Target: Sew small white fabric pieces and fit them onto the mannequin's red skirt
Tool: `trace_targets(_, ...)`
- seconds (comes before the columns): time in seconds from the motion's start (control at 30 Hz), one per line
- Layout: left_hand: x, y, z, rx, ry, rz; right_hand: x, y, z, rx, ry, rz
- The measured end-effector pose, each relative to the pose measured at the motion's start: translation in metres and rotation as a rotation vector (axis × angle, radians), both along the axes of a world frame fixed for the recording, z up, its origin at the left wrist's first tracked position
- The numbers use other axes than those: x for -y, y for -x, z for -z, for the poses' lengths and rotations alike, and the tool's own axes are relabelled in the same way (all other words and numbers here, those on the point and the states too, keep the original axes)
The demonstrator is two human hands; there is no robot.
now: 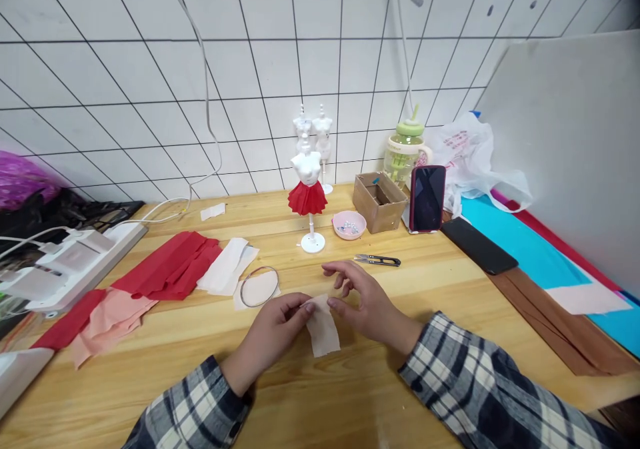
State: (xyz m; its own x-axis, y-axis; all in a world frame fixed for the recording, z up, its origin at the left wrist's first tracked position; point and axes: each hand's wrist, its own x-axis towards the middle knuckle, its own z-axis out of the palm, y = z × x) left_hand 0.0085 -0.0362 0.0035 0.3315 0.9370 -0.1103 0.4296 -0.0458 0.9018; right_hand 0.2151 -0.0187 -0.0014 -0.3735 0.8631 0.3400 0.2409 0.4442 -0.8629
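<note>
My left hand (pixel 283 322) pinches the top left corner of a small cream strip (pixel 324 332), thin like crepe paper or cloth, which hangs down over the table. At the strip's top right corner lies the thumb of my right hand (pixel 363 296); its other fingers are raised and spread. Just behind my left hand, a thin metal ring (pixel 260 288) rests on a cream piece. Beyond my hands stands a small white dress form (pixel 307 169) wearing a pleated red skirt (pixel 307 198). Black thread snips (pixel 379 260) lie beyond my right hand.
Red sheets (pixel 170 266), white sheets (pixel 227 266) and a power strip (pixel 75 262) lie left. A pink bowl (pixel 349 225) of small beads, a cardboard box (pixel 380 202), an upright phone (pixel 427 199) and a green-lidded jug (pixel 405 152) stand at the back. Brown fabric (pixel 565 322) lies right.
</note>
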Motion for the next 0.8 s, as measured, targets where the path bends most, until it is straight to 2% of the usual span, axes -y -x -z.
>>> trace_targets(0.17, -0.0020, 0.0003, 0.0007, 0.073, 0.035, -0.014, -0.0023, 0.0032, 0.0067, -0.095, 0.236, 0.003)
trace_targets(0.37, -0.0030, -0.0003, 0.0013, 0.075, 0.082, -0.044, -0.0019, 0.0051, 0.0060, -0.116, 0.309, 0.007)
trace_targets(0.63, -0.0009, -0.0025, 0.0010, 0.079, 0.096, -0.076, 0.0009, 0.0044, 0.0047, -0.091, 0.208, 0.010)
trace_targets(0.8, -0.0012, -0.0010, 0.0031, 0.084, 0.072, -0.080, 0.0031, 0.0020, 0.0026, -0.152, 0.099, 0.057)
